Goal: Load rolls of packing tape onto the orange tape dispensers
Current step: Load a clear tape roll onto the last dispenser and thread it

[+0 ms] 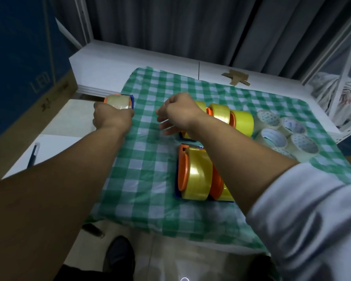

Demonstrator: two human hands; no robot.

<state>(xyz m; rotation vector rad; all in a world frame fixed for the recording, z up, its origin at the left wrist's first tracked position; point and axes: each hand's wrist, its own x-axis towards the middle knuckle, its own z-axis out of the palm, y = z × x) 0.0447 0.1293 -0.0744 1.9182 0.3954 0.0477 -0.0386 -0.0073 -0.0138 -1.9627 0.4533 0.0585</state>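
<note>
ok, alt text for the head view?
A person's left hand grips a loaded orange tape dispenser at the left edge of a green checked cloth; the right hand hovers open mid-cloth. Loaded yellow-tape dispensers and loose clear tape rolls lie at right.

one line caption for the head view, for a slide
Left hand grips a loaded dispenser at the edge of the checked cloth; right hand open beside more loaded dispensers and spare rolls.

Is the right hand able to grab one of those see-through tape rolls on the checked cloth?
Probably yes. The empty right hand hovers open, and the clear tape rolls sit uncovered; it need only lift over the orange dispensers loaded with yellow tape.
</note>
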